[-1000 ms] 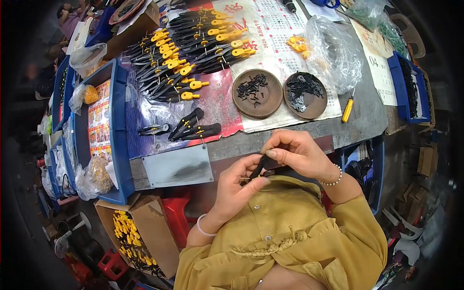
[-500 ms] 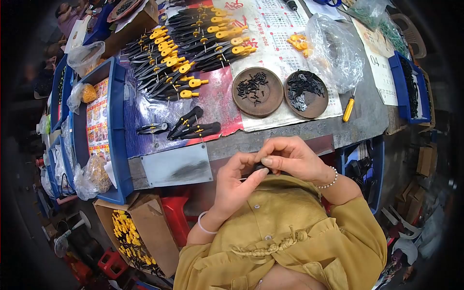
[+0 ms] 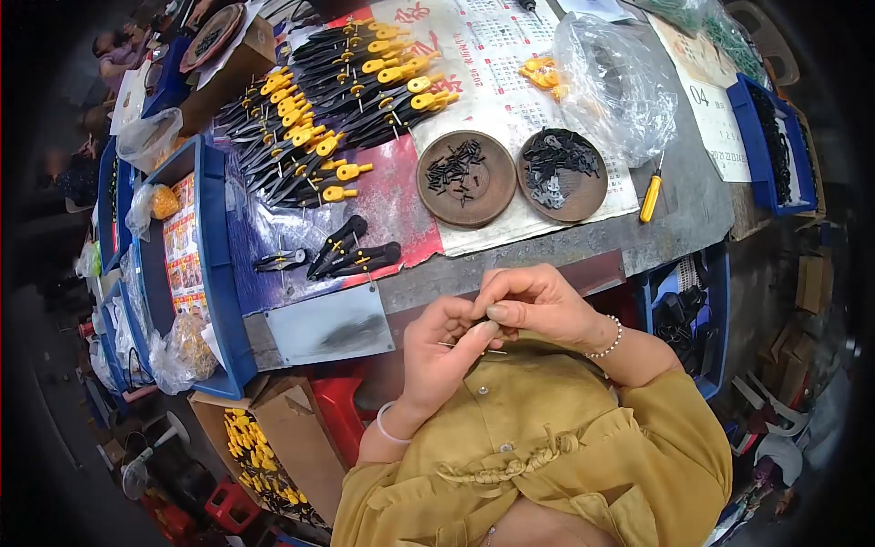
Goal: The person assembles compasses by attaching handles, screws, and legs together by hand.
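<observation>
Close in front of the chest, my left hand [image 3: 439,351] and my right hand [image 3: 536,305] meet with fingertips pinched together. Between them is a small dark piece, mostly covered by the fingers, so its kind does not show. Thin light pin-like ends stick out by the left fingers. Beyond the hands are two round brown dishes: the left dish [image 3: 493,205] holds short black pieces [image 3: 453,170], the right dish [image 3: 588,202] flat black parts [image 3: 561,159]. Nearer the left, black-handled tools [image 3: 365,259] lie beside a small metal-headed tool [image 3: 281,261].
Rows of black tools with yellow tabs [image 3: 301,128] cover the table's far left. A yellow-handled screwdriver [image 3: 651,198] and a clear plastic bag [image 3: 624,96] are at right. Blue bins [image 3: 215,273] stand along the left; a cardboard box [image 3: 296,428] of yellow-tabbed parts sits below.
The view has shifted slightly, so the table items appear further left. Both hands stay pinched together; less of the dark piece between them shows now.
</observation>
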`<state>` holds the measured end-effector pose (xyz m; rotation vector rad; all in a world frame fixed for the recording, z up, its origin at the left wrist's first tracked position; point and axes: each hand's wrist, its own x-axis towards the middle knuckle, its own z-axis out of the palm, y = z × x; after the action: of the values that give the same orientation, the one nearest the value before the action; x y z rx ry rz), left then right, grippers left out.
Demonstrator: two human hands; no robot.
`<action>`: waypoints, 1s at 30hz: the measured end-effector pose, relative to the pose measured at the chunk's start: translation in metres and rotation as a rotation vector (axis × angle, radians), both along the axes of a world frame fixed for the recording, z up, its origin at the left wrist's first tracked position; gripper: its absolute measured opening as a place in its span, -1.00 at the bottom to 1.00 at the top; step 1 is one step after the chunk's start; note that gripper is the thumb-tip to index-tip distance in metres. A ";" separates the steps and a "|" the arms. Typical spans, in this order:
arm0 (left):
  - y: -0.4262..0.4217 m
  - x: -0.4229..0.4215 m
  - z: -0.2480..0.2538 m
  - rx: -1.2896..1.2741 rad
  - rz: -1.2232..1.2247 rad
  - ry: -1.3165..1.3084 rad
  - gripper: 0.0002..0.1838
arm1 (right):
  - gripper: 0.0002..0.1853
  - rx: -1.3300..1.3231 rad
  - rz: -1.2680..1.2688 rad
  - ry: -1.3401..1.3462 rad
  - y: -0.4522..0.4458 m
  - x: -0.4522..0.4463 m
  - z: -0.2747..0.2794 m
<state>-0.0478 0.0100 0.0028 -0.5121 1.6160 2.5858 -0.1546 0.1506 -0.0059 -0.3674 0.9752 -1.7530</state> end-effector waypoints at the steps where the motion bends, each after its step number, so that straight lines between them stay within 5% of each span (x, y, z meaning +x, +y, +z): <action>1: 0.000 0.000 0.000 -0.057 0.024 0.019 -0.89 | -0.82 -0.020 -0.012 -0.017 0.001 0.001 0.000; 8: -0.002 -0.008 0.009 -0.066 -0.119 -0.032 -0.81 | -0.82 -0.063 -0.031 0.004 0.009 -0.004 -0.013; 13: 0.002 -0.012 0.016 -0.031 -0.138 -0.058 -0.83 | -0.83 -0.084 -0.029 -0.275 0.013 -0.004 -0.015; 20: 0.014 -0.015 0.004 0.006 -0.087 -0.018 -0.86 | -0.82 -0.156 0.004 -0.182 0.019 -0.005 -0.029; 24: 0.021 -0.014 0.001 -0.066 0.079 -0.022 -0.88 | -0.83 -0.142 -0.148 0.033 0.015 -0.005 -0.021; 28: 0.021 -0.013 0.003 -0.233 0.057 -0.027 -0.89 | -0.84 -0.161 0.019 0.100 0.025 -0.018 -0.010; 30: 0.018 -0.014 0.009 -0.183 0.011 -0.021 -0.88 | -0.82 -0.104 -0.180 0.751 0.038 -0.047 0.002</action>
<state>-0.0621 0.0276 0.0119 -0.5577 1.8591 2.4443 -0.2020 0.1882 -0.0043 -1.0839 1.4729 -1.8601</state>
